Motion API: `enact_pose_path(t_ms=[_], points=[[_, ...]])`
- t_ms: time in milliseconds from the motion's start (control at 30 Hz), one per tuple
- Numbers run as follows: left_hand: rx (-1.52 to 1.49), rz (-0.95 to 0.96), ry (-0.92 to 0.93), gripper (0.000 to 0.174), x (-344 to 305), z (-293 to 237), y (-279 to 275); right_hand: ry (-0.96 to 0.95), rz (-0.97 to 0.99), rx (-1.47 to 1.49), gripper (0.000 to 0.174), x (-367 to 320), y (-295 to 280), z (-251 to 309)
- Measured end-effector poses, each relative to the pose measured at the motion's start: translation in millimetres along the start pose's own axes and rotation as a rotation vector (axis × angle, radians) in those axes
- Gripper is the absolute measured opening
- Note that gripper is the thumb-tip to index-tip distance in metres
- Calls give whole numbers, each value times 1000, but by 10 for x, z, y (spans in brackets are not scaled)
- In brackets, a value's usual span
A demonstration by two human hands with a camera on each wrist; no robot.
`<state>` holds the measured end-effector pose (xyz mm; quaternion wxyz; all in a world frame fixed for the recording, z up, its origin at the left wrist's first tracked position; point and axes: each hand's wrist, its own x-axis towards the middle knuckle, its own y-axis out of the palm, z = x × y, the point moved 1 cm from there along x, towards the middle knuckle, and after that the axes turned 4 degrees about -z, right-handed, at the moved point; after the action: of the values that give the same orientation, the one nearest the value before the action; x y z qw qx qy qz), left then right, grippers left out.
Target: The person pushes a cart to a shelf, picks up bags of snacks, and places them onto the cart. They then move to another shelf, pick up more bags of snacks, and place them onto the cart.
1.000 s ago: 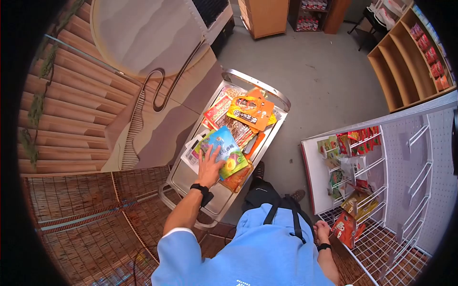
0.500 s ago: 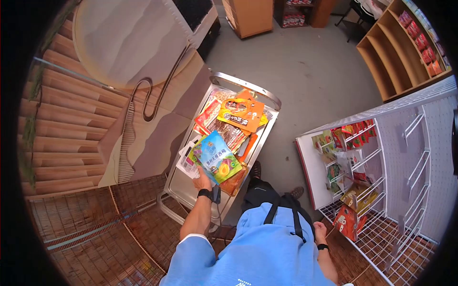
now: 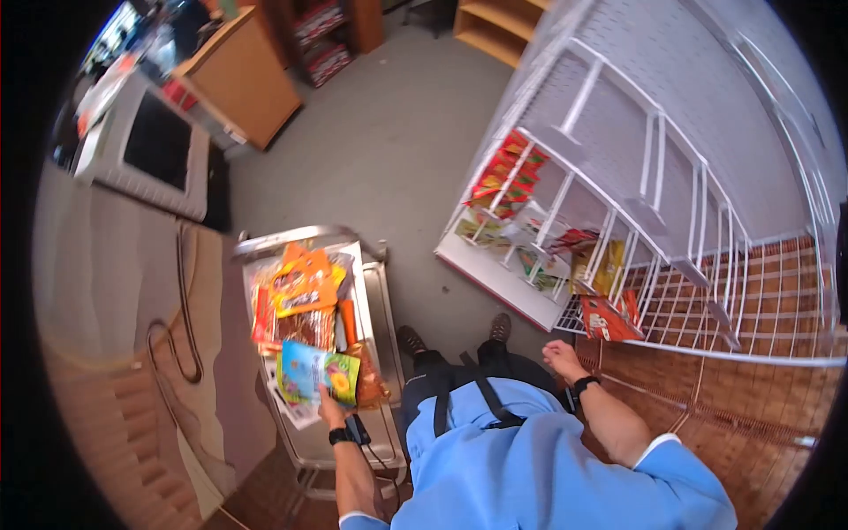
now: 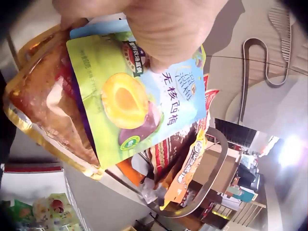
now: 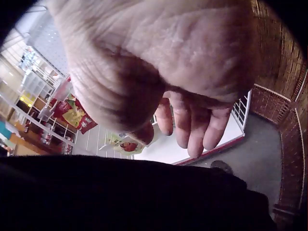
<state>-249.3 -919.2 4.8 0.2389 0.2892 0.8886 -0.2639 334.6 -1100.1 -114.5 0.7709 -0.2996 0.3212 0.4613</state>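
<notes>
My left hand pinches the lower edge of a blue and green pouch of dried prunes, its thumb on the printed front in the left wrist view. The pouch lies tilted over other snack packs on a metal cart. Beside it, a gold-edged pack of brown food shows through clear film. Farther along the cart are an orange and yellow snack pouch and several red packs. My right hand hangs at my side with loosely bent fingers, holding nothing.
A white wire display rack stands to the right, with red packets and a red-orange pack on its shelves. A patterned panel borders the cart on the left. Wooden cabinets stand beyond the grey floor.
My left hand went from lying spread on the prune pouch to gripping its lower edge. The head view has swung right, so the rack appears nearer the middle and the cart farther left.
</notes>
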Motion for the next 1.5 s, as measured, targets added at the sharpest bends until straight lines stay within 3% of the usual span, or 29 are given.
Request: enact_pose_path(t_ms=[133,333,367,400,467,533,600,667,767,800,833,867,933,967,1067,1100,1133,1200,1267,1400,1500], points=[[-35,23,-15,81,786,273,-125,-12,1,-53,32,-76,79,62],[-29,112,-70,75,74,25,-66,-30,-29,-96,28,50,29,-182],[-8,115,8,69,682,242,-256,-57,-43,-144,27,90,25,-177],[0,68,-47,68,343,171,-210,-55,-51,-125,27,106,13,-93],[38,95,-35,71,-28,-13,-140,-341,-157,-286,27,58,-73,363],[18,40,27,70,111,58,-161,-529,-266,-226,23,109,-103,841],[-11,-20,93,70,171,28,-154,-612,-290,18,19,71,-177,1506],[102,-129,245,64,140,-32,-147,-776,-376,-26,21,146,-290,2034],[167,-132,287,60,27,-190,-100,-842,-395,-70,31,401,-457,2601],[205,-143,324,62,24,-229,-104,-877,-500,-252,38,510,-475,2725],[283,-127,390,66,-612,-456,81,-908,-605,-435,44,623,-472,2831],[272,-131,400,66,-629,-425,99,-920,-603,-424,44,775,-464,2880],[409,-398,661,56,-633,-410,111,-745,-530,-610,62,1199,-419,2842],[419,-250,601,66,-813,-504,118,-618,-455,-574,61,1374,-378,2819],[348,-165,641,66,-1400,-602,248,-592,-337,-485,53,1653,-230,2641],[343,-123,699,63,-1370,-572,221,-630,-414,-448,36,1612,-159,2592],[340,-135,699,63,-1346,-535,175,-636,-402,-448,36,1596,-93,2562],[137,137,660,58,-1383,-409,192,-587,-398,-401,24,1567,-7,2480],[201,102,613,58,-1580,-387,271,-592,-397,-382,20,1531,65,2352],[373,212,626,57,-1561,-246,424,-599,-330,-306,18,1404,-45,2242],[392,370,608,51,-1625,-189,667,-721,28,-444,15,1166,-145,2253]])
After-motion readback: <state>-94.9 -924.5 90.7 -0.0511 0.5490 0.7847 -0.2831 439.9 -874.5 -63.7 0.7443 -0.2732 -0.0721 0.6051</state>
